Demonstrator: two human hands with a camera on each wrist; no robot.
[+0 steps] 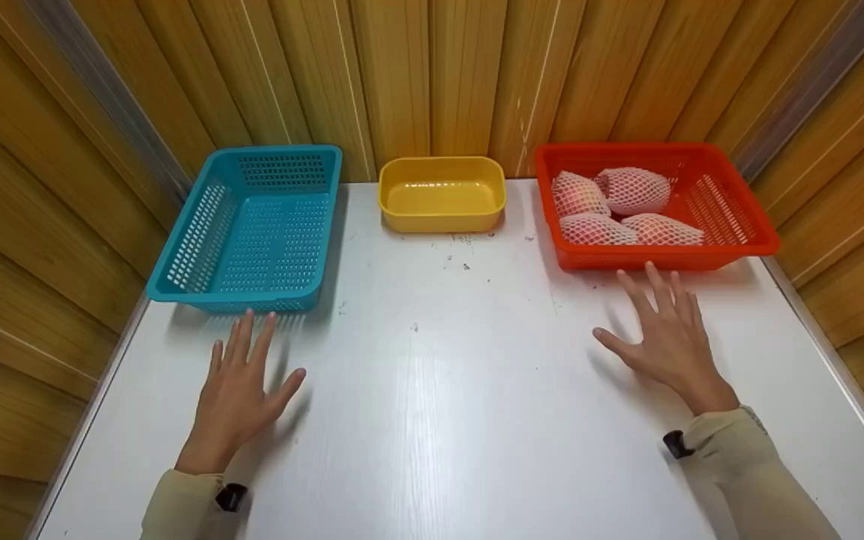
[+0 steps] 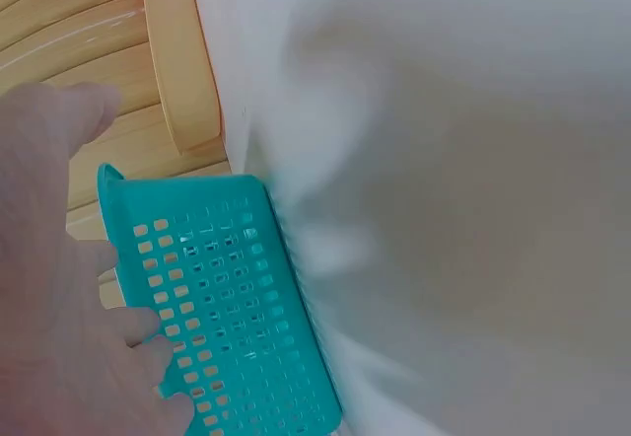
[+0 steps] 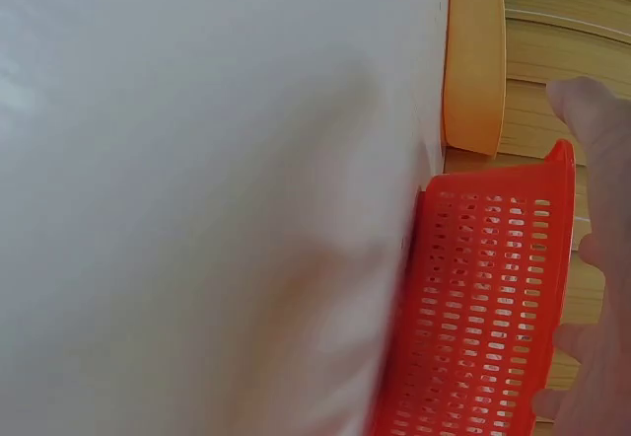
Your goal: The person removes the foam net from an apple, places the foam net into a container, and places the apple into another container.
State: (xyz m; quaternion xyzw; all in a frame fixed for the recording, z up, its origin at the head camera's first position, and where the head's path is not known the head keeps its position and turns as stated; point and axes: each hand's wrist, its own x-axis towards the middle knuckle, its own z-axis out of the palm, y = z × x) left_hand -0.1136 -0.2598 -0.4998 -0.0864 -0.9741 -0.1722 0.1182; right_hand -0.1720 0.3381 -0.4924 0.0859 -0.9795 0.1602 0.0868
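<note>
My left hand (image 1: 233, 397) is spread over the table just in front of the teal basket (image 1: 256, 247), its fingertips near the front rim and nothing in its grasp. On the other side my right hand (image 1: 668, 341) hovers with fingers splayed, close to the front wall of the red basket (image 1: 672, 259). Inside that basket lie several pinkish round fruits (image 1: 633, 190) in white foam net sleeves. No items show in the teal basket. In the wrist views the perforated walls of the teal basket (image 2: 227, 298) and the red basket (image 3: 473, 298) stand beyond the fingers.
A small yellow tub (image 1: 443, 221) stands between the baskets against the back wooden wall (image 1: 432, 82). Wood-panelled walls also close off both sides of the white table (image 1: 432, 390). A few dark specks mark its surface near the tub.
</note>
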